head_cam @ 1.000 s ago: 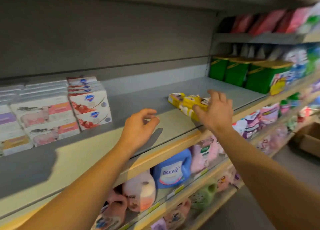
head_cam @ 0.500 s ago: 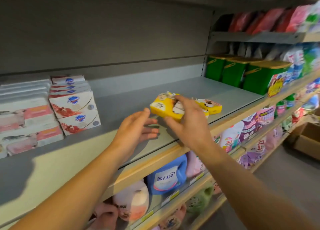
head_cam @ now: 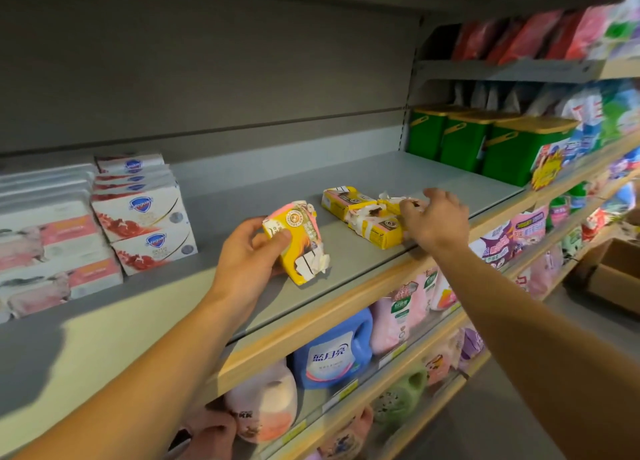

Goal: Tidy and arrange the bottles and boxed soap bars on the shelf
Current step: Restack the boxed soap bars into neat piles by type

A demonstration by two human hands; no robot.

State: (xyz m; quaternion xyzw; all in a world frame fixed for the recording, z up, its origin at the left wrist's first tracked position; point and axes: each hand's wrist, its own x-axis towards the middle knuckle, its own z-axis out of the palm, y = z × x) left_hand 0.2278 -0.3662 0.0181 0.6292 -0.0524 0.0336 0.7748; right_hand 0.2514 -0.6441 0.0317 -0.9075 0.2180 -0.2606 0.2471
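At the centre of the frame, nearest the shelf's front edge, the left hand (head_cam: 247, 251) grips 1 yellow soap pack (head_cam: 298, 242), fingers (head_cam: 277, 238) and thumb curled round its upper end, its lower end on or just above the grey shelf (head_cam: 346, 262). Its wrapper looks torn, with white flaps hanging loose at the bottom, so a firm squeeze or a drag across the shelf could likely rip it further or let the bar slip out.

Further back, right of centre, the right hand (head_cam: 434, 219) has curled fingers on a cluster of yellow soap packs (head_cam: 363, 215), apparently pinching the right-hand pack; the contact is partly hidden. These wrappers look crumpled too, and pulling 1 could drag its neighbours toward the edge.

At the left of the frame, stacked white soap boxes (head_cam: 145, 213) stand in neat piles, well apart from both hands.
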